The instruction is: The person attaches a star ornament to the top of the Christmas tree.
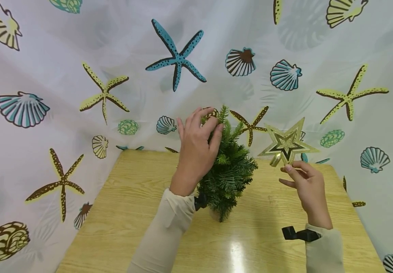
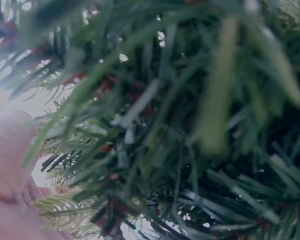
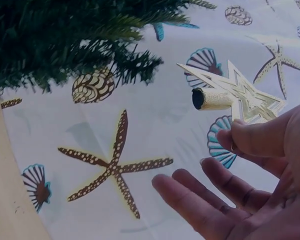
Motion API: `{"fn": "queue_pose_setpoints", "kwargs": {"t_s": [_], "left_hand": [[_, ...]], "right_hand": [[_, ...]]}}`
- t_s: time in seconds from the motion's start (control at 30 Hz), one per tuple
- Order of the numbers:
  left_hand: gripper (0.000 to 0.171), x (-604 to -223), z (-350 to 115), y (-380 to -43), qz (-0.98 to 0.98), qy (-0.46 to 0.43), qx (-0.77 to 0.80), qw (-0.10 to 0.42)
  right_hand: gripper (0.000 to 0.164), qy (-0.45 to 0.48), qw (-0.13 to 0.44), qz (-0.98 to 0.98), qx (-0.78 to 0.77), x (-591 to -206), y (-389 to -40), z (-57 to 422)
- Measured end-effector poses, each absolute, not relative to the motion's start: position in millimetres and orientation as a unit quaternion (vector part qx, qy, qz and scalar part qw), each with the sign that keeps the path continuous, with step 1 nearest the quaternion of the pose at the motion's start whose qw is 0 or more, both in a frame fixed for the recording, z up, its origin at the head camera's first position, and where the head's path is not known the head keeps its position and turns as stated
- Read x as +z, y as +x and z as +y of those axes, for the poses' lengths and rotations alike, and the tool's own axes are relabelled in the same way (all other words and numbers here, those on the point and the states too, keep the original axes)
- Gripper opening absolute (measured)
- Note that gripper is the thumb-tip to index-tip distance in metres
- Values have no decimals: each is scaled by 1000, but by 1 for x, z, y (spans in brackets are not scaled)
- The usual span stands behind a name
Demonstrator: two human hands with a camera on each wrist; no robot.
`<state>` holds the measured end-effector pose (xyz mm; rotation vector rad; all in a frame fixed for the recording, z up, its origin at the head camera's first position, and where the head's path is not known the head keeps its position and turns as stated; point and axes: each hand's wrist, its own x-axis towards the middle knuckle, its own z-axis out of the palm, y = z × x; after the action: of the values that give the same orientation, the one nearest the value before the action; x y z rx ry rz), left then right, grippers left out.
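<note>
A small artificial Christmas tree (image 1: 228, 178) stands on the table. My left hand (image 1: 198, 142) is at its upper left side, fingers and thumb curved round the branches near the top; some fingertips are hidden behind the hand and foliage. Dense green needles (image 2: 155, 130) fill the left wrist view, with part of the palm at its left edge. To the right of the tree, my right hand (image 1: 307, 185) pinches a gold star tree topper (image 1: 286, 143) by a lower point between thumb and fingers. The star's hollow tube (image 3: 212, 99) faces the tree side, and the other fingers are spread.
The wooden table (image 1: 131, 185) extends on both sides of the tree. Behind and around it hangs a white cloth (image 1: 128, 30) printed with starfish and shells. Black straps (image 1: 300, 234) sit on both wrists.
</note>
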<state>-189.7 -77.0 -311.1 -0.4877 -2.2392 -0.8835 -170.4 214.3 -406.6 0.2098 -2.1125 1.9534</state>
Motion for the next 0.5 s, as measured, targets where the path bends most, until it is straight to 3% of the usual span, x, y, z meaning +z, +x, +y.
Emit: {"fn": "queue_pose_setpoints", "kwargs": {"t_s": [0.23,0.5], "left_hand": [[27,-311,-76,-190,-860,-183,-340,332],[28,-312,-75,-190,-863,-180,-338,330]], "right_hand": [[36,68,135,-686,712,-391,-170,211],[35,98,140,-662,730,-373,-171,206]]}}
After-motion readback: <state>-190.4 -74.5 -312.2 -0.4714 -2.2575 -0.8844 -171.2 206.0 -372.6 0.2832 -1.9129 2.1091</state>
